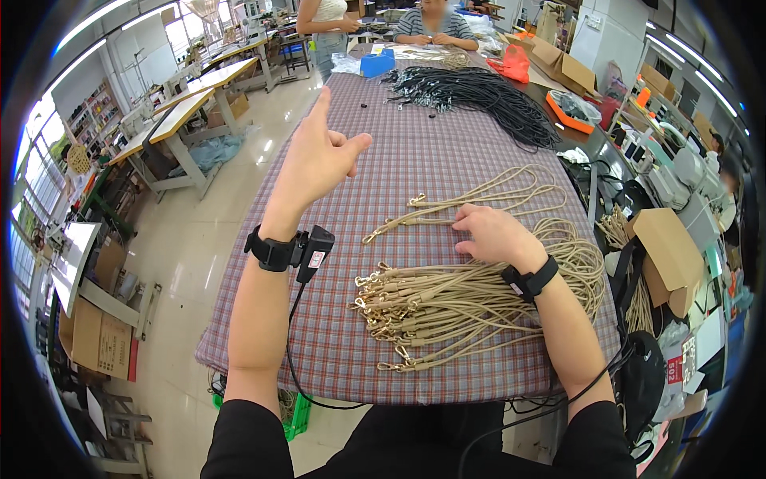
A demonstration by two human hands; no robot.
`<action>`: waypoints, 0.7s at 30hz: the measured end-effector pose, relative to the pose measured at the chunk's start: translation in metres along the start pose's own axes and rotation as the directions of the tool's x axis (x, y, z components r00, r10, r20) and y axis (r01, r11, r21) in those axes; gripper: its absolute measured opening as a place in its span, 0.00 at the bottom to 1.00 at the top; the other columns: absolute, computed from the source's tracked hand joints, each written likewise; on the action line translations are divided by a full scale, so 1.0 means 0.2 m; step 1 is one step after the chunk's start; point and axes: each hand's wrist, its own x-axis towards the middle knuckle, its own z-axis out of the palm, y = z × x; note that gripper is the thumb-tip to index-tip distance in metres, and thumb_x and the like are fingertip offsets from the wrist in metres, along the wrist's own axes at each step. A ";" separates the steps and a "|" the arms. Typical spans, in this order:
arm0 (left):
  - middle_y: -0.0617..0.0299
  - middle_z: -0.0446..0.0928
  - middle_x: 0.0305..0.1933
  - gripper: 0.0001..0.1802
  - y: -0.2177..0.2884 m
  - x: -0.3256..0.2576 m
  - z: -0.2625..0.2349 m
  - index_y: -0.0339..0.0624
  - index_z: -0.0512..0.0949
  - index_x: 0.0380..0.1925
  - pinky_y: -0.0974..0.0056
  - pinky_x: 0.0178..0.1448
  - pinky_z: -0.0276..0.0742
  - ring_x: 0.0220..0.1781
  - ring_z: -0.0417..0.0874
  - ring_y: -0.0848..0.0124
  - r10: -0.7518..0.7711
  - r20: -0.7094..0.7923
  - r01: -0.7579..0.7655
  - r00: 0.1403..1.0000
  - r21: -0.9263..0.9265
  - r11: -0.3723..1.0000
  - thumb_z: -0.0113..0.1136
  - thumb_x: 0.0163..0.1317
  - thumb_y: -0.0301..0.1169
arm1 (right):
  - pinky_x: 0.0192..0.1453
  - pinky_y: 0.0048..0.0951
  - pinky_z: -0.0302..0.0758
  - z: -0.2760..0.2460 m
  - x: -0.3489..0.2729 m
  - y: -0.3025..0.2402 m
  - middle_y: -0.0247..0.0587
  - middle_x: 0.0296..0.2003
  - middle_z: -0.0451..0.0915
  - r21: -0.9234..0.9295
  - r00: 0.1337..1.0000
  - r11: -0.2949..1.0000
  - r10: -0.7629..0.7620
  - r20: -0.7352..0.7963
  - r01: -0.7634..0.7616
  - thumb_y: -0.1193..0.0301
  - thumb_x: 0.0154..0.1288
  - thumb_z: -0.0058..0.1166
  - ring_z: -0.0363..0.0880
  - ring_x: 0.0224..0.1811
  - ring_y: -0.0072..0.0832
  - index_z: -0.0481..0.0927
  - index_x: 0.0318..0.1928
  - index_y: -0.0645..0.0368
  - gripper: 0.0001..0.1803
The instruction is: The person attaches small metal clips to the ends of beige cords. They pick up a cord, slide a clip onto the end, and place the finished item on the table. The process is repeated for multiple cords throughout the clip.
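Note:
Tan cords with gold snap hooks lie in a thick bundle on the checked cloth of the table, hooks to the left and loops to the right. Just beyond it, a few separate tan cords are spread out. My right hand is over the near strand of these, fingers bent, thumb apart from them; whether it touches the cord I cannot tell. Raised above the cloth to the left, my left hand holds nothing. Its index finger points away from me and the thumb sticks out; the other fingers are partly hidden.
A heap of black cords lies farther up the table, near a blue box and a red plastic bag. Two people are at the far end. An open carton stands at the right. Cables run from my wrist devices.

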 end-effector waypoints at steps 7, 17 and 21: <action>0.61 0.83 0.22 0.57 0.02 -0.01 0.02 0.27 0.46 0.86 0.66 0.32 0.77 0.23 0.81 0.76 -0.029 0.011 0.029 1.000 0.062 0.998 0.72 0.68 0.34 | 0.64 0.45 0.83 -0.09 -0.05 -0.02 0.46 0.56 0.88 0.007 1.000 1.000 -0.006 -0.020 0.006 0.60 0.67 0.73 0.88 0.58 0.47 0.93 0.49 0.61 0.18; 0.60 0.83 0.22 0.59 0.01 0.00 0.01 0.26 0.45 0.86 0.69 0.29 0.76 0.23 0.81 0.77 -0.008 0.021 0.006 1.000 0.100 0.995 0.74 0.68 0.37 | 0.53 0.48 0.86 -0.15 -0.07 -0.07 0.53 0.37 0.91 0.024 0.994 0.996 0.084 0.066 -0.086 0.62 0.65 0.73 0.91 0.44 0.52 0.95 0.39 0.59 0.13; 0.61 0.83 0.22 0.58 0.01 0.00 0.02 0.27 0.47 0.86 0.67 0.32 0.77 0.24 0.82 0.76 -0.003 0.052 -0.003 0.999 0.128 0.992 0.74 0.69 0.37 | 0.53 0.48 0.86 -0.18 -0.08 -0.09 0.53 0.38 0.92 0.037 0.998 0.997 0.060 0.021 -0.061 0.62 0.64 0.73 0.91 0.45 0.52 0.94 0.39 0.62 0.14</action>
